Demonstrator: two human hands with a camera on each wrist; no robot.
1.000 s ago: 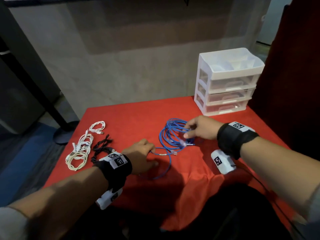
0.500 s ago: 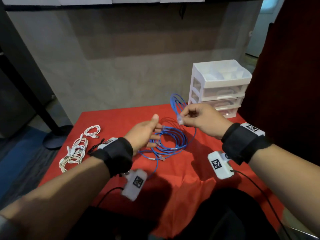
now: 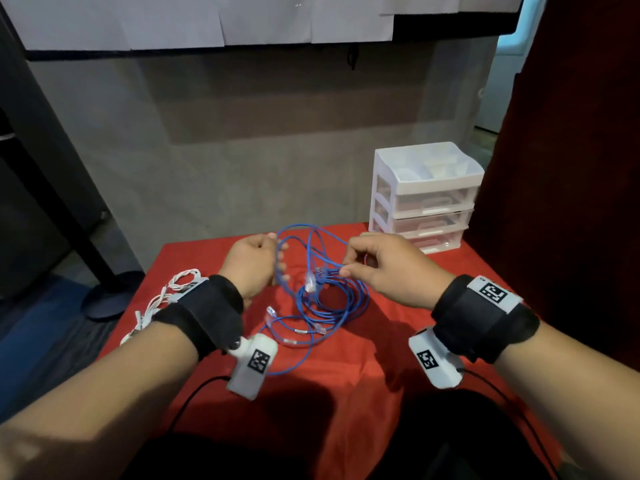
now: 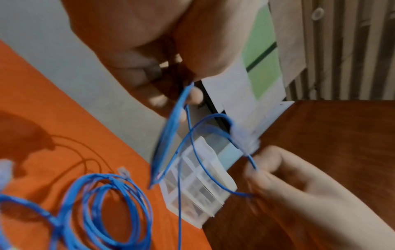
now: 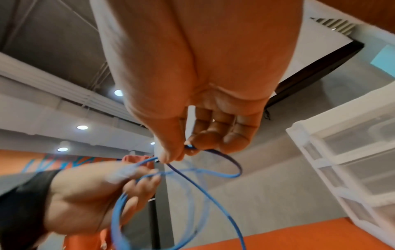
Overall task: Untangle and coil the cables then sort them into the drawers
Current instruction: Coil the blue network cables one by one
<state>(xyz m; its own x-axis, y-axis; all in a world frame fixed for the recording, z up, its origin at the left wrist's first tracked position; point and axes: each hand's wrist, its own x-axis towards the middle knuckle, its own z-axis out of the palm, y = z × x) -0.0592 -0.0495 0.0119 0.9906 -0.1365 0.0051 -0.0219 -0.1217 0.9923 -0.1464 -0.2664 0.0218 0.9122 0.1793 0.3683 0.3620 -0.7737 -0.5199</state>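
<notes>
A tangle of blue network cables lies on the red tablecloth, partly lifted between my hands. My left hand is raised above the table and its curled fingers hold several blue loops. My right hand pinches a blue strand between thumb and fingertips, a hand's width to the right of the left. Clear plugs dangle between the hands. The white drawer unit stands at the table's far right, its drawers closed.
White coiled cables lie at the table's left edge, partly hidden behind my left wrist. A dark red panel rises right of the drawers. A grey wall stands behind the table.
Both hands have risen from the table with the blue cable. My left hand went from flat fingers to curled round the loops, and the right now pinches a strand lower down.
</notes>
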